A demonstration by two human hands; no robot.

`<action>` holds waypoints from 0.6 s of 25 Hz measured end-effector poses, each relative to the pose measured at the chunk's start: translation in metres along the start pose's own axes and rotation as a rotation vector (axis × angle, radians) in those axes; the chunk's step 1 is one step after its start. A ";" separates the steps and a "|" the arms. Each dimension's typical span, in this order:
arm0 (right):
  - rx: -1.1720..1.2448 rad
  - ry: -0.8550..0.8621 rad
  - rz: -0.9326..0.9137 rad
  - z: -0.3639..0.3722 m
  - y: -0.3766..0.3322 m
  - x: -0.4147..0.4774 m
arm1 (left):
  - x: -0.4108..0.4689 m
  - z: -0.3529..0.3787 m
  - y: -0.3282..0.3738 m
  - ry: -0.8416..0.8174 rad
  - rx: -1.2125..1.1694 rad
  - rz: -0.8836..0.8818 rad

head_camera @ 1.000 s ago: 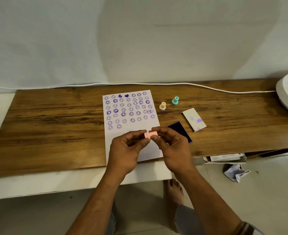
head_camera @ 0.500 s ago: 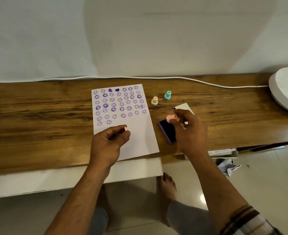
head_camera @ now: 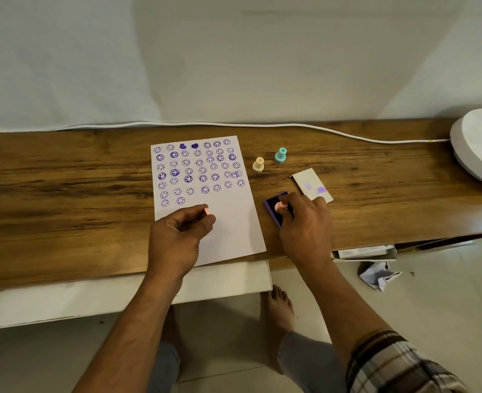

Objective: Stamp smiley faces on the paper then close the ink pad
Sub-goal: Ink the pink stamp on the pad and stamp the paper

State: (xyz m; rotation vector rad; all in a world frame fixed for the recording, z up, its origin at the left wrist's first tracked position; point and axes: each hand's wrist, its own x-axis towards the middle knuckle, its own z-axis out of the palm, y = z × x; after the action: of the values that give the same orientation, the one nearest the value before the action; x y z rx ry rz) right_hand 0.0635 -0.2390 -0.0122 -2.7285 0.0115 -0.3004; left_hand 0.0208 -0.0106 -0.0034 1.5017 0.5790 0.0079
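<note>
A white sheet of paper [head_camera: 231, 222] lies on the wooden table, its upper half covered with several rows of purple smiley prints. My left hand [head_camera: 177, 234] rests on the sheet's lower left and pinches a small pink cap [head_camera: 206, 211]. My right hand [head_camera: 305, 222] holds a pink stamp [head_camera: 279, 206] pressed down on the open ink pad [head_camera: 272, 207], a dark purple square just right of the paper. The pad's white lid [head_camera: 310, 184], stained purple, lies behind my right hand.
A cream stamp [head_camera: 258, 165] and a teal stamp [head_camera: 280, 155] stand upright right of the paper. A white cable [head_camera: 291, 125] runs along the table's back edge to a round white object [head_camera: 481, 146] at the far right. Crumpled paper [head_camera: 377, 275] lies on the floor.
My hands pulled the pink stamp and its cap apart. My right hand carried the stamp right and set it down on the ink pad. My left hand stayed over the paper with the cap.
</note>
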 end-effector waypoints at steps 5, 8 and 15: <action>-0.013 -0.040 0.075 0.001 -0.005 0.003 | -0.003 0.006 -0.001 -0.014 0.022 0.003; -0.017 -0.040 0.051 0.003 -0.005 0.004 | -0.003 0.005 -0.001 -0.012 0.035 0.005; 0.032 0.019 0.013 0.007 0.009 0.002 | -0.004 0.008 0.004 -0.034 0.021 0.012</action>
State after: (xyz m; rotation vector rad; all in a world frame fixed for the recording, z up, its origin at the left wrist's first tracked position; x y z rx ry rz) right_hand 0.0674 -0.2452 -0.0213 -2.6929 0.0295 -0.3195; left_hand 0.0212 -0.0189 0.0013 1.5232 0.5442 -0.0144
